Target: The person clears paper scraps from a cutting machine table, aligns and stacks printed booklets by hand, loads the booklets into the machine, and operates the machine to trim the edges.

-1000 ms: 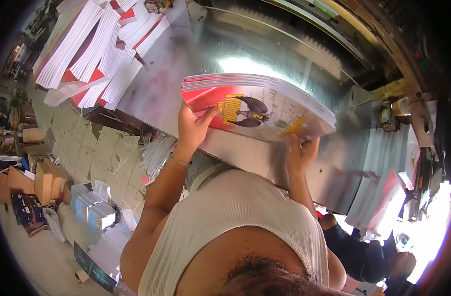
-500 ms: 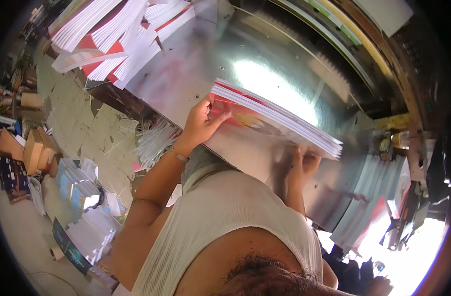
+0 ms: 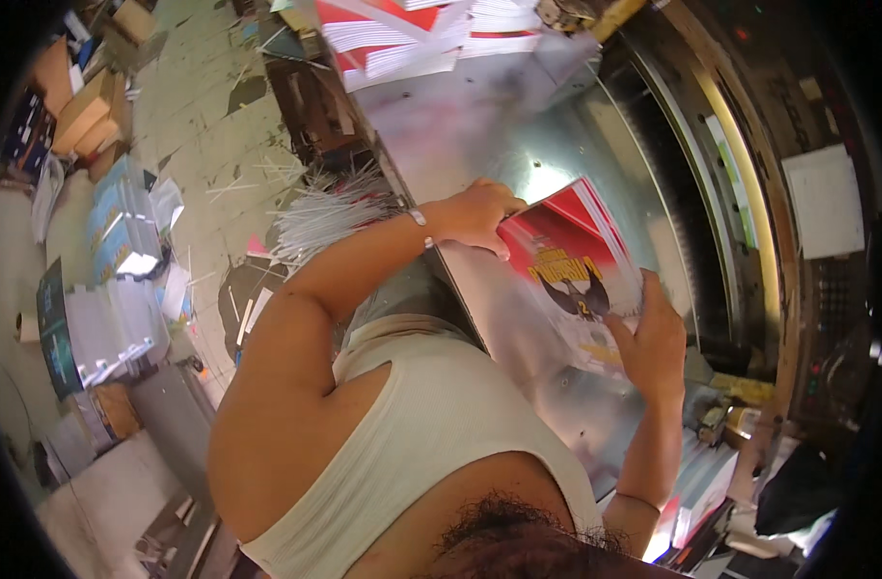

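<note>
Between my hands is a small stack of booklets (image 3: 566, 265) with a red and white cover and a dark, horn-shaped picture. It lies nearly flat, cover up, at or just above the shiny metal table (image 3: 503, 318); I cannot tell whether it rests there. My left hand (image 3: 477, 217) is closed on the stack's far left corner, with its fingertips partly hidden. At the right edge my right hand (image 3: 653, 333) grips the stack, its thumb over the cover.
More red and white booklets (image 3: 412, 43) are piled at the table's far end. A long machine slot (image 3: 653, 145) runs along the right. Paper strips (image 3: 330, 217) heap beside the table at left. Bundled stacks (image 3: 122, 227) and cartons (image 3: 84, 111) stand on the floor.
The stack has tipped from standing on edge to lying cover up, turned and shifted right. My right hand has come from its lower edge to its right side. My view has swung.
</note>
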`<action>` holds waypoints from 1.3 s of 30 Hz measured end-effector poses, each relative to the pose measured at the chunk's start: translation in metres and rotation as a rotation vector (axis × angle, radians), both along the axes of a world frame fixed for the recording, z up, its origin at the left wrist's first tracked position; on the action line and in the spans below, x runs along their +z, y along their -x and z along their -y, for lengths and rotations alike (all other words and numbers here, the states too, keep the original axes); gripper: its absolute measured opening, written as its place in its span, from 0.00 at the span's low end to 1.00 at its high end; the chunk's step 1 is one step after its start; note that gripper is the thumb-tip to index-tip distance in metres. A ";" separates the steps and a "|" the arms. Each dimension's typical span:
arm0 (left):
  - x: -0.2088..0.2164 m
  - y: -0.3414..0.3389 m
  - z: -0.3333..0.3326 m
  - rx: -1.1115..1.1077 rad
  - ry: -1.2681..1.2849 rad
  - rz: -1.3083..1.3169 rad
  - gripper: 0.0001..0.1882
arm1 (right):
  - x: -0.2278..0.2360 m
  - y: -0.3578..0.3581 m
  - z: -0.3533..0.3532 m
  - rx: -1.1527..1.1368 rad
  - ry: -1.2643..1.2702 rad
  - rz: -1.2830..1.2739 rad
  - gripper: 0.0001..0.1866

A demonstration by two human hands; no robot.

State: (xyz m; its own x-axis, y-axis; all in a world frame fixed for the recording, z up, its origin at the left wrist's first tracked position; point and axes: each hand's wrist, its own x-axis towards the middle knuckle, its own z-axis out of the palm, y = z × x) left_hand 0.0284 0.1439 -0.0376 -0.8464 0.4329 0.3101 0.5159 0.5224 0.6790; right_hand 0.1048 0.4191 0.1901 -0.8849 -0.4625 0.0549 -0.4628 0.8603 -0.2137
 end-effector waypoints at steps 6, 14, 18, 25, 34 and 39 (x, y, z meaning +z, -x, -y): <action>0.016 -0.013 0.005 0.003 -0.027 0.103 0.33 | 0.011 -0.001 0.007 0.050 -0.053 0.073 0.25; 0.000 -0.016 0.008 0.029 -0.095 -0.100 0.33 | 0.001 -0.005 0.005 0.014 0.003 0.054 0.26; 0.027 -0.012 0.025 -0.071 -0.349 0.195 0.37 | 0.004 -0.005 -0.012 0.010 0.003 -0.001 0.26; 0.171 -0.016 0.024 -0.297 -1.006 0.180 0.42 | -0.079 -0.036 -0.051 -0.222 1.114 -0.020 0.29; 0.151 -0.016 0.005 -0.373 -0.817 0.179 0.39 | -0.164 -0.044 -0.024 -0.182 1.462 0.036 0.26; 0.095 -0.030 0.010 -0.308 -0.732 0.267 0.34 | -0.174 -0.041 -0.029 -0.182 1.477 0.048 0.25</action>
